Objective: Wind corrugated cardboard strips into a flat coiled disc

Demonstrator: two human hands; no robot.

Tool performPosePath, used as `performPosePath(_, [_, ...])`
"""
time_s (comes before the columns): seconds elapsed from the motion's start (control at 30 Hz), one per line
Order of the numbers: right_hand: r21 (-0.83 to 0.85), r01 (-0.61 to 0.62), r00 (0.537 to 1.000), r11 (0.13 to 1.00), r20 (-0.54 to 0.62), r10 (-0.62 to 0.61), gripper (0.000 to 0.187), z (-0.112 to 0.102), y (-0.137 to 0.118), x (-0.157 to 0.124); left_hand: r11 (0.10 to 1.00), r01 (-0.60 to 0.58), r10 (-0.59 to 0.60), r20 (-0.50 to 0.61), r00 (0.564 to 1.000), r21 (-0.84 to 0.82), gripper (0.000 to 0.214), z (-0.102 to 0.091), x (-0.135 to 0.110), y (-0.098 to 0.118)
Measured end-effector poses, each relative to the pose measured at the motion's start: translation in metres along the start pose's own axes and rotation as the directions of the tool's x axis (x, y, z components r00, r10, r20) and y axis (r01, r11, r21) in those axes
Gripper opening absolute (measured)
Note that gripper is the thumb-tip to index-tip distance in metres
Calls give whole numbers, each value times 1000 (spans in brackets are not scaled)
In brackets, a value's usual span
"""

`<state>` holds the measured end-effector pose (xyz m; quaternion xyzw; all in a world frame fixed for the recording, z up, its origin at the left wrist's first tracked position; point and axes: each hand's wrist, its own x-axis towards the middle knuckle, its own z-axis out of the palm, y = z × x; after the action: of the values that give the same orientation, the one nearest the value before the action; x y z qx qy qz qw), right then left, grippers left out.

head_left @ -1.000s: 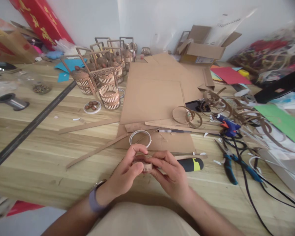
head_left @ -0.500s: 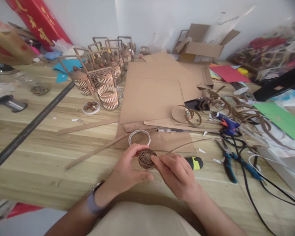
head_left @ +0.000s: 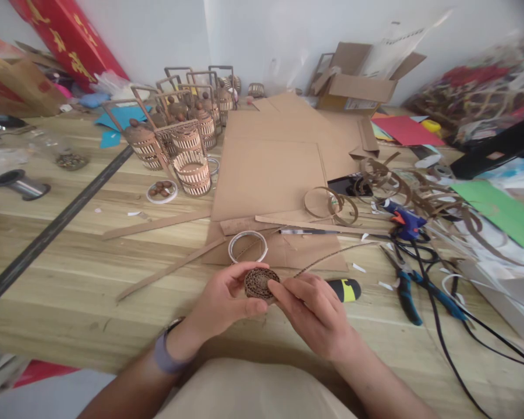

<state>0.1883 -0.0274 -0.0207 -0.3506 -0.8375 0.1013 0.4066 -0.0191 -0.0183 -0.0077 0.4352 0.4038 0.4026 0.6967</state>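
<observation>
A tight round coil of corrugated cardboard strip (head_left: 258, 283) is held between my two hands, its ridged face turned up. My left hand (head_left: 222, 299) wraps its left side, fingers at the far edge and thumb along the near edge. On the other side my right hand (head_left: 312, 308) pinches the coil's right edge, the index finger or thumb lying on its face. A thin strip tail (head_left: 323, 260) runs from near my right hand toward the right. Just beyond the coil lies a white tape ring (head_left: 229, 247) on the cardboard.
Flat cardboard sheets (head_left: 271, 169) cover the middle of the wooden table. Small woven baskets with handles (head_left: 192, 171) stand at back left, beside a dish of brown beads (head_left: 161, 190). Pliers (head_left: 405, 285), a blue glue gun (head_left: 404, 221), cables and loose paper strips (head_left: 388, 180) lie to the right.
My left thumb has moved up against the near edge of the coil, closing the left hand round it. The coil has tilted slightly; my right hand has barely moved.
</observation>
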Motion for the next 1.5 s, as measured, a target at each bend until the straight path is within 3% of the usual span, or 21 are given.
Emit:
performPosePath(0.1, [7,63,998,998,-11,-63,52,-1,-2,4,997,11,-9,37,999,-76,66,-1,1,0])
performPosePath(0.37, [186,-12,997,982,-76,27,38,2,-4,8,983,40,-18,118,993,-180,61,0,1,2])
performPosePath(0.57, [169,52,985,984,-172,-23,36,-1,-10,21,977,64,-26,182,983,-205,65,-3,-1,3])
performPosePath(0.77, [91,126,977,988,-185,-108,31,-3,-9,25,975,68,-12,254,967,-213,70,-4,-2,2])
performPosePath(0.9, [-70,163,977,984,-124,-171,33,-3,4,14,982,17,26,226,974,-189,70,-2,0,0])
performPosePath(1.07, [-250,228,970,941,-20,-241,29,-3,9,12,981,-159,172,124,977,-107,82,-1,2,-6])
performPosePath(1.17, [-280,271,960,921,3,-281,29,-2,4,18,991,-125,129,92,987,-50,91,1,1,-7])
performPosePath(1.33, [-248,276,959,928,9,-283,30,-2,-2,19,997,-70,70,6,998,-30,91,4,-1,-4])
performPosePath(1.5, [-49,142,989,989,-37,-144,31,4,-1,9,988,-35,43,50,998,-151,79,2,0,-3])
